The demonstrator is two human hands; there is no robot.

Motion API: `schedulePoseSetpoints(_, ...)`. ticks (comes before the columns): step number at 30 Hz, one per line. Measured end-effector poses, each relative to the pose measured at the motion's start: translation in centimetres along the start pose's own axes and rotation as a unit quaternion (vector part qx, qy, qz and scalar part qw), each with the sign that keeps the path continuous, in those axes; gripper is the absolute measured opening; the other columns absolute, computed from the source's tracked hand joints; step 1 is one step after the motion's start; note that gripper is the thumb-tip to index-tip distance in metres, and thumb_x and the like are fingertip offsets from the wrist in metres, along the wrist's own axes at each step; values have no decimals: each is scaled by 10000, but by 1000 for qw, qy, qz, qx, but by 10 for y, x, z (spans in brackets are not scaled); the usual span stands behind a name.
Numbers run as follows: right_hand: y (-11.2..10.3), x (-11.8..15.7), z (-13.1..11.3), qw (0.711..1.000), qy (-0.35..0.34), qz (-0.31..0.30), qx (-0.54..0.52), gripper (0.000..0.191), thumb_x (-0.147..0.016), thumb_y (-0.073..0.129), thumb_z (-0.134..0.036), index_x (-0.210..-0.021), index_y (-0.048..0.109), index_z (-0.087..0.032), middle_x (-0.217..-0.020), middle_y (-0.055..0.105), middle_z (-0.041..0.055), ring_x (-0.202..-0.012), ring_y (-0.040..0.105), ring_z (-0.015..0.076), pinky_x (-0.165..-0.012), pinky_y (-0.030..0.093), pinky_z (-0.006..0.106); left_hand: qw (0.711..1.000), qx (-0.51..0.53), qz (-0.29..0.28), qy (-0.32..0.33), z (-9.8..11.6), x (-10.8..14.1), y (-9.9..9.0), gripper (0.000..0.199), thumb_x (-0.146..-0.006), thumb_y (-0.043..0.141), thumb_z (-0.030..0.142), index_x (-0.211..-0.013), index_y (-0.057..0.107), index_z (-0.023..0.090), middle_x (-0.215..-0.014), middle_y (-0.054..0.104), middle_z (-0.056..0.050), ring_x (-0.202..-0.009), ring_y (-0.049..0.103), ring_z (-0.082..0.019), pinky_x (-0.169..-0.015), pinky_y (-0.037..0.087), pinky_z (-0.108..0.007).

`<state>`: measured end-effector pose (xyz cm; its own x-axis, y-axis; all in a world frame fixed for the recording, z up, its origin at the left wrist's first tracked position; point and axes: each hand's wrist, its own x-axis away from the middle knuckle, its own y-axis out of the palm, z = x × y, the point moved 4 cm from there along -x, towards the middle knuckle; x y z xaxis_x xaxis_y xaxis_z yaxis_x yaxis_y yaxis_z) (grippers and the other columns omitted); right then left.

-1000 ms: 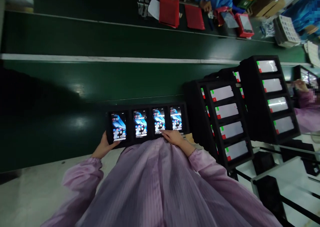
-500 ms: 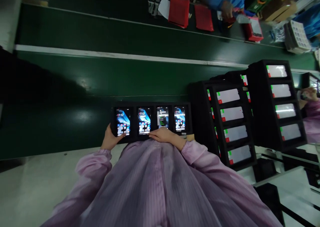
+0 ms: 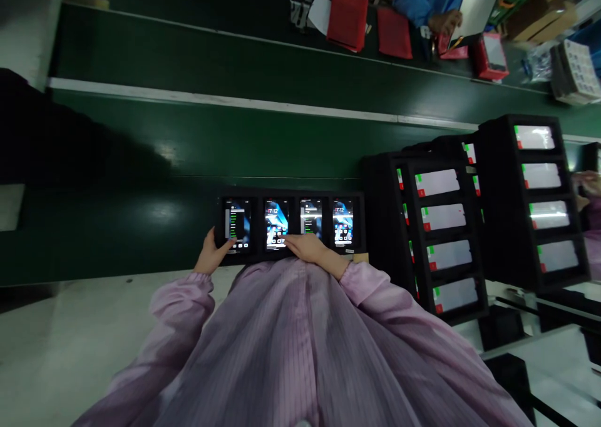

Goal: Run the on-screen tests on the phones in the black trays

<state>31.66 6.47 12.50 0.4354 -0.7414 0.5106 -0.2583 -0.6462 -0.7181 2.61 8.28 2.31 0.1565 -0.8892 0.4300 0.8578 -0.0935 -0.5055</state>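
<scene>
A black tray (image 3: 256, 226) at the front edge of the green bench holds several lit phones in a row. My left hand (image 3: 211, 250) is at the tray's left end, fingers apart, its thumb on the lower part of the leftmost phone (image 3: 237, 221), which shows a dark list screen. My right hand (image 3: 307, 248) lies over the tray's front edge, its fingertips at the lower right of the second phone (image 3: 276, 217), which shows a home screen. It partly covers the third phone (image 3: 310, 214), with a list screen. The rightmost phone (image 3: 342, 217) shows a home screen.
Stacked black trays (image 3: 469, 223) with white-wrapped flat items stand to the right, with a taller stack (image 3: 502, 226) beyond. Across the bench are red sheets (image 3: 347, 21), a red box (image 3: 491, 56) and a person's hand (image 3: 446, 23) near a pale panel. Another person is at the far right.
The leftmost phone's screen has switched from the home screen to a list. My right fingertips have shifted up onto the second phone's lower icons. Across the bench, a pale panel has appeared by the person's hand.
</scene>
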Motion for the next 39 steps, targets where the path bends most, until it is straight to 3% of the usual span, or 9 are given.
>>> schedulePoseSetpoints(8, -5, 2, 1, 998, 0, 23, -61, 440, -1082, 368, -358, -1497, 506, -313, -1446, 614, -22, -1266, 642, 206, -1021, 545, 333, 1000, 6, 7, -26, 22, -11, -1, 607, -738, 702, 465, -1249, 586, 159, -1206, 696, -136, -1204, 630, -306, -1122, 440, -469)
schedulePoseSetpoints(20, -7, -13, -5, 997, 21, 45, -51, 394, -1064, 427, -324, -1414, 597, -265, -1465, 595, -4, -1227, 669, 239, -982, 572, 350, 998, -32, 34, -51, 38, -19, 2, 538, -722, 702, 411, -1182, 599, 153, -1144, 705, -137, -1125, 662, -304, -1059, 492, -459)
schedulePoseSetpoints(23, -12, 2, 8, 989, 34, 107, -92, 403, -1063, 425, -328, -1426, 588, -259, -1423, 636, 6, -1176, 699, 218, -977, 568, 325, 997, -38, 42, -61, 40, -18, 3, 518, -729, 686, 393, -1177, 598, 150, -1131, 709, -137, -1103, 671, -306, -1051, 497, -464)
schedulePoseSetpoints(27, -14, 31, 40, 964, 114, 202, -129, 408, -1059, 416, -322, -1419, 600, -262, -1314, 715, 18, -1073, 741, 202, -942, 575, 304, 996, -37, 52, -69, 43, -14, 4, 465, -781, 626, 392, -1186, 599, 165, -1141, 713, -126, -1127, 663, -296, -1069, 482, -445)
schedulePoseSetpoints(34, -1, 52, 67, 954, 143, 226, -138, 378, -1020, 491, -338, -1351, 664, -281, -1253, 745, 37, -1055, 745, 241, -885, 590, 331, 993, -59, 78, -65, 49, -8, 3, 506, -809, 591, 476, -1199, 598, 154, -1202, 685, -156, -1194, 623, -326, -1096, 455, -466)
schedulePoseSetpoints(39, 6, 102, 97, 913, 207, 312, -161, 406, -1050, 398, -355, -1263, 719, -226, -877, 799, 37, -725, 734, 182, -686, 560, 260, 991, -75, 90, -67, 51, -6, 2, 477, -827, 549, 461, -1182, 590, 144, -1193, 676, -176, -1189, 623, -338, -1085, 461, -485)
